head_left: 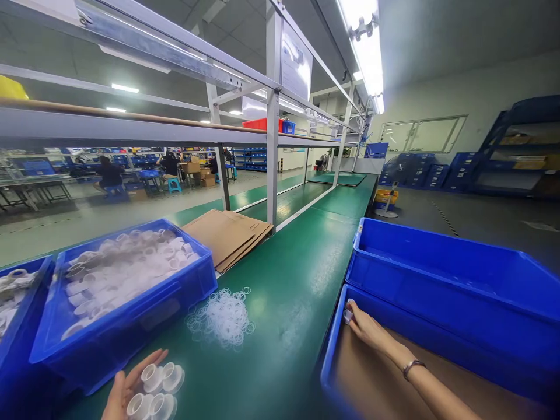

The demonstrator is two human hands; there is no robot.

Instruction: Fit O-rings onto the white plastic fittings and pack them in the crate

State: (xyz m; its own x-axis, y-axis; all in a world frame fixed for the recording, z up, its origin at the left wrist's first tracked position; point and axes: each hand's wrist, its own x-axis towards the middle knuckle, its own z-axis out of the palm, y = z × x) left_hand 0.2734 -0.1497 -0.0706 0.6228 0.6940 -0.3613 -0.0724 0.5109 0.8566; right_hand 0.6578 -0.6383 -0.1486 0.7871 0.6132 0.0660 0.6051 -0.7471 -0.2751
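My left hand [126,382] is at the bottom left, thumb and fingers apart, beside several white plastic caps [153,391] on the green table [280,350]; its palm side is partly hidden. Over the near blue bin [330,350] on the right, my right hand [356,321] has its fingers closed on a small white cap [349,312], by the bin's left inner corner. A heap of thin clear rings [225,318] lies on the green surface. Many white caps [131,274] fill the blue bin [175,303] at the left.
Flat cardboard sheets [227,233] lie beside a metal post [272,157] of the shelf frame. A second blue bin [437,256] stands behind the near right one. Another bin [21,326] of white parts is at the far left edge. Seated people are in the background.
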